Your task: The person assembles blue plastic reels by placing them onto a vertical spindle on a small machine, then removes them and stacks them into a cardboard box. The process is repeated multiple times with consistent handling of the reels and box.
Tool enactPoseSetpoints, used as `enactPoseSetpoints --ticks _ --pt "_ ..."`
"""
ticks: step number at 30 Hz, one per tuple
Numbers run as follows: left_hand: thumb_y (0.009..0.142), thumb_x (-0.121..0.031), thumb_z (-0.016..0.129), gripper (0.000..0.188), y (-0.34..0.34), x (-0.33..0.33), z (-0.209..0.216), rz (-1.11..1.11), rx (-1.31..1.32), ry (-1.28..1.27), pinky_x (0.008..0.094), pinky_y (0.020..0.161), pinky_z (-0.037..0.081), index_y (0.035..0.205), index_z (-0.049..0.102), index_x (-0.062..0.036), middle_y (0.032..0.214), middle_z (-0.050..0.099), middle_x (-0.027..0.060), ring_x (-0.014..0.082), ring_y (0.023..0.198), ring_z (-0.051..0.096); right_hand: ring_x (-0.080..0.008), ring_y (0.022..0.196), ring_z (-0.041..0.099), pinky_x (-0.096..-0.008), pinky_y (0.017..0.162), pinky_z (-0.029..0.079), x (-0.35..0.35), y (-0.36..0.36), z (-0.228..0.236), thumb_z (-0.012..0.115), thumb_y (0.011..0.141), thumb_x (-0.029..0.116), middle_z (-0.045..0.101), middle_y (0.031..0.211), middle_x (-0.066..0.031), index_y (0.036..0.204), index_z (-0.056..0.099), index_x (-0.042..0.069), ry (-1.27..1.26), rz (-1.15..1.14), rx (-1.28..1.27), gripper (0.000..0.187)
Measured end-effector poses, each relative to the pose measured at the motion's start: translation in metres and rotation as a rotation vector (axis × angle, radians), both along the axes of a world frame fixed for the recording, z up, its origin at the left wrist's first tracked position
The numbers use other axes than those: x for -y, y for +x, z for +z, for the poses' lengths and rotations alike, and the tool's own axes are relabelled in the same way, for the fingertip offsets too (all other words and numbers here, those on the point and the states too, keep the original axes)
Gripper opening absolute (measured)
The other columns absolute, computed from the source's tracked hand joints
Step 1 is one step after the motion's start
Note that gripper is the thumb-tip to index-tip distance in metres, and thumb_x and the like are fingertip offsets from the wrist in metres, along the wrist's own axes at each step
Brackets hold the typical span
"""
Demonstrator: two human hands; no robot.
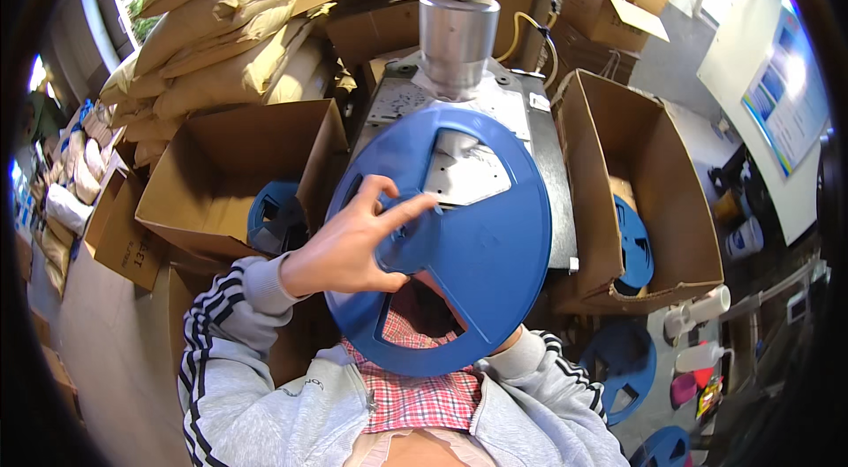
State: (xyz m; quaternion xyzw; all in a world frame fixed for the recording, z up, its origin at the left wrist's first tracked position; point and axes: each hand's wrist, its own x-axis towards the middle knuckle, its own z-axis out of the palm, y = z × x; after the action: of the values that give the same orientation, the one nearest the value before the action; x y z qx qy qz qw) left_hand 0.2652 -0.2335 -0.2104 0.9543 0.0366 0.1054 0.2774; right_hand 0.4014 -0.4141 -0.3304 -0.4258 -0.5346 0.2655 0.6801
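Note:
A large blue plastic reel disc (499,264) with wide cut-outs is tilted up in front of me, close to my body. My left hand (340,246) is over its hub, fingers and thumb spread apart; whether the fingertips touch the plastic is hard to tell. Only a sliver of my right hand (509,341) shows at the disc's lower right edge; its fingers are hidden behind the disc. Just beyond the disc's upper edge, a metal cylinder (458,38) of a press-like machine stands over a metal plate (512,113).
Open cardboard boxes flank the machine: the left box (221,175) and right box (654,175) each hold blue discs. More blue discs (623,370) lie at the lower right, near bottles (698,356). Stacked tan sacks (221,34) rise at the far left.

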Motion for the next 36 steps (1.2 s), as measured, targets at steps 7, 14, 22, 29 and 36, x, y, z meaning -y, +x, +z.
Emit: enactPoseSetpoints --ticks 7,14,22,29,36 --pt "0.060 -0.031 0.084 0.095 0.081 -0.069 -0.029 -0.024 -0.102 0.235 0.0408 0.092 0.047 0.148 0.050 -0.0212 0.120 0.044 0.0226 0.0397 0.107 0.053 -0.0329 0.133 0.050 -0.0510 0.116 0.037 -0.084 0.065 -0.060 0.052 0.102 0.029 0.055 0.141 -0.0151 0.139 0.053 0.008 0.112 0.191 -0.799 0.042" --pt "0.064 -0.042 0.081 0.063 0.189 -0.142 -0.079 0.063 0.236 0.184 0.0430 0.111 0.036 0.120 0.074 -0.0138 0.125 0.056 0.0184 0.0385 0.121 0.048 -0.0444 0.131 0.050 -0.0577 0.116 0.038 -0.124 0.134 -0.012 0.048 0.103 0.035 0.051 0.138 -0.0316 0.134 0.047 -0.013 0.124 -0.023 -1.352 0.057" --pt "0.076 -0.044 0.074 0.057 0.230 -0.154 -0.094 0.122 0.227 0.280 0.0439 0.115 0.032 0.124 0.072 -0.0142 0.145 0.053 0.0158 0.0368 0.136 0.041 -0.0303 0.110 0.060 -0.0450 0.097 0.049 -0.076 0.179 -0.041 0.048 0.105 0.026 0.063 0.120 -0.0151 0.128 0.056 0.001 0.131 -0.489 -0.989 0.035" --pt "0.084 -0.047 0.070 0.056 0.223 -0.159 -0.085 0.108 0.138 0.309 0.0502 0.116 0.032 0.130 0.068 -0.0149 0.144 0.054 0.0157 0.0352 0.141 0.039 -0.0254 0.098 0.062 -0.0339 0.087 0.048 -0.073 0.176 0.024 0.064 0.090 0.005 0.067 0.103 -0.0098 0.102 0.070 0.001 -0.067 -0.954 0.463 0.014" --pt "0.091 -0.052 0.061 0.057 0.227 -0.162 -0.085 0.075 0.103 0.381 0.0539 0.112 0.032 0.135 0.064 -0.0158 0.143 0.055 0.0158 0.0343 0.141 0.040 -0.0335 0.119 0.057 -0.0428 0.101 0.044 -0.135 0.198 0.040 0.063 0.092 0.015 0.065 0.121 -0.0144 0.115 0.066 0.000 -0.152 -0.708 1.068 0.027"
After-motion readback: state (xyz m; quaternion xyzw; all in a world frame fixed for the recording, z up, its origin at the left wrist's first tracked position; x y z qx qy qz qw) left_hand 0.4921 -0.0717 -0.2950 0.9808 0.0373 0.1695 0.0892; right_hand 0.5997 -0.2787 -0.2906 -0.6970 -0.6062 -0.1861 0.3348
